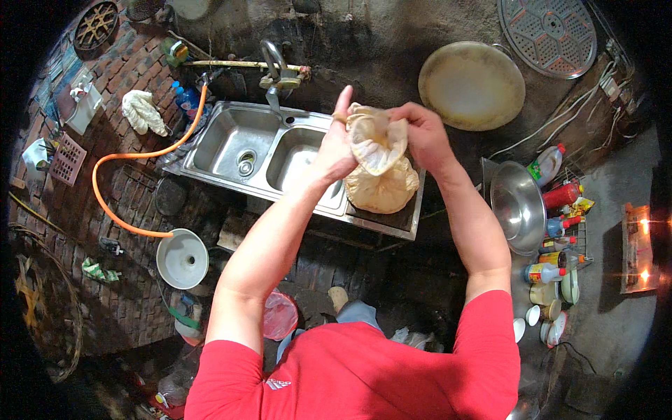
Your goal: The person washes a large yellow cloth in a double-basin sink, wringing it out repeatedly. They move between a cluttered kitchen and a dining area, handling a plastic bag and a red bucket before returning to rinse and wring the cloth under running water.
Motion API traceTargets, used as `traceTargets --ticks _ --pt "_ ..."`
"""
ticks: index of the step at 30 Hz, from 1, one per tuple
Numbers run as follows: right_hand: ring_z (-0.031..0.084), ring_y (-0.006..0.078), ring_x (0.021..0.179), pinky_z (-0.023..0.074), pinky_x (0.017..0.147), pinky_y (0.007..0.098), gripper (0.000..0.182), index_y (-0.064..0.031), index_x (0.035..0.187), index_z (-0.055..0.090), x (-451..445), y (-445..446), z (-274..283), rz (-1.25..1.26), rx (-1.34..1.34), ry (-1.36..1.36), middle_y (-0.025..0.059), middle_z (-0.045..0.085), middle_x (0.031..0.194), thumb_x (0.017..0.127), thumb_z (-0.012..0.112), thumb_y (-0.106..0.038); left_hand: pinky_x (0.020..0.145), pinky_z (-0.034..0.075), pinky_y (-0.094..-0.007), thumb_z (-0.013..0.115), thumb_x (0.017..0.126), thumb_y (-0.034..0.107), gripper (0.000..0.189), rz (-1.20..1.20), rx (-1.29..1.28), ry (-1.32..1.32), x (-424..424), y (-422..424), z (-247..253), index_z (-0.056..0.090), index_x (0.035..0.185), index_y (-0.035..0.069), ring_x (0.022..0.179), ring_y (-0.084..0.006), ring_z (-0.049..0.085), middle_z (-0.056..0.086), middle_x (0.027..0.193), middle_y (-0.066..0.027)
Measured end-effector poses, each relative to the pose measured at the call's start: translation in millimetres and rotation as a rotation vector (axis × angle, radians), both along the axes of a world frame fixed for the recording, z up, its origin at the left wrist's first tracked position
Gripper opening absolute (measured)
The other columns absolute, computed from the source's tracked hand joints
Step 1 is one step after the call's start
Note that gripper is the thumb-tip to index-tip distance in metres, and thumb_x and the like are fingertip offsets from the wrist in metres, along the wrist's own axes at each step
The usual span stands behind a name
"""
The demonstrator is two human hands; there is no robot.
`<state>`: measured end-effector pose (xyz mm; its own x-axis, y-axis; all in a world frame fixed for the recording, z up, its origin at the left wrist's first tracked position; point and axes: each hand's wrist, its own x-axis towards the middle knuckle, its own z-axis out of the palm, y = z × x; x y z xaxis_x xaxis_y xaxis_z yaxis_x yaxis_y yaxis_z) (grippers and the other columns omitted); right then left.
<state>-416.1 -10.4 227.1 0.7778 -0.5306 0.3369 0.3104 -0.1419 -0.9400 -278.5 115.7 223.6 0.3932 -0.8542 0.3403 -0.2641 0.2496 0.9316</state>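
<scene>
My left hand is under and beside a cream-coloured, ruffled, cup-shaped piece, with one finger stretched out past it. The piece has a wavy rim and deep folds; it resembles a large mushroom, but I cannot tell its material. The fingers of my right hand pinch its upper right edge. Below it, a second, wider pale piece with radial folds and a scalloped edge lies at the right end of the steel sink unit. The held piece hides part of it.
The double sink has a left basin, a right basin and a faucet. An orange hose curves into a white bucket on the left. A steel bowl and bottles stand right. A round board leans behind.
</scene>
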Motion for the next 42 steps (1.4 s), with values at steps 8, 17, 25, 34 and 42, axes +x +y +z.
traceTargets --ticks 8,17,25,34,42 --pt "0.048 0.0174 0.116 0.0381 0.098 0.0318 0.068 -0.0036 0.130 0.037 -16.5 17.6 9.4 0.094 -0.149 0.119 0.0111 0.050 0.126 0.070 0.071 -0.004 0.089 0.046 -0.0379 0.061 0.079 0.017 0.041 0.192 0.252 -0.112 0.2 -12.6 9.9 0.055 0.115 0.001 0.104 -0.0320 0.060 0.061 0.109 -0.0222" --pt "0.059 0.0131 0.090 0.0506 0.077 0.0322 0.027 -0.0068 0.111 0.053 21.0 -6.0 -34.2 -0.177 -0.400 -0.068 0.0028 0.059 0.105 0.086 0.061 -0.013 0.091 0.044 -0.0317 0.062 0.074 0.011 0.048 0.239 -0.227 -0.246 5.1 30.3 32.1 0.051 0.120 0.002 0.104 -0.0209 0.055 0.056 0.113 -0.0116" --pt "0.057 0.0216 0.090 0.0490 0.073 0.0398 0.040 -0.0129 0.114 0.052 13.1 -59.2 24.3 -0.229 -0.664 0.034 0.0044 0.058 0.105 0.083 0.054 -0.037 0.084 0.048 -0.0305 0.060 0.078 0.009 0.038 0.382 0.399 0.030 19.4 198.1 -94.4 0.054 0.115 0.003 0.093 -0.0170 0.060 0.063 0.100 -0.0102" --pt "0.044 0.0176 0.055 0.0361 0.065 0.0360 0.031 -0.0127 0.096 0.054 43.6 98.8 277.5 0.845 -0.071 -0.263 0.0037 0.049 0.066 0.083 0.052 -0.041 0.076 0.049 -0.0299 0.060 0.085 0.021 0.036 0.230 0.333 0.391 -97.6 300.9 -186.2 0.055 0.117 0.005 0.085 -0.0163 0.062 0.065 0.096 -0.0080" --pt "0.031 0.0142 0.053 0.0295 0.062 0.0312 0.026 -0.0085 0.074 0.040 58.4 271.8 317.7 0.822 0.137 -0.170 0.0006 0.034 0.060 0.080 0.056 -0.028 0.098 0.036 -0.0458 0.041 0.093 0.043 0.053 0.118 -0.338 1.316 -110.4 410.5 -204.7 0.036 0.138 0.016 0.118 -0.0238 0.046 0.043 0.136 -0.0065"
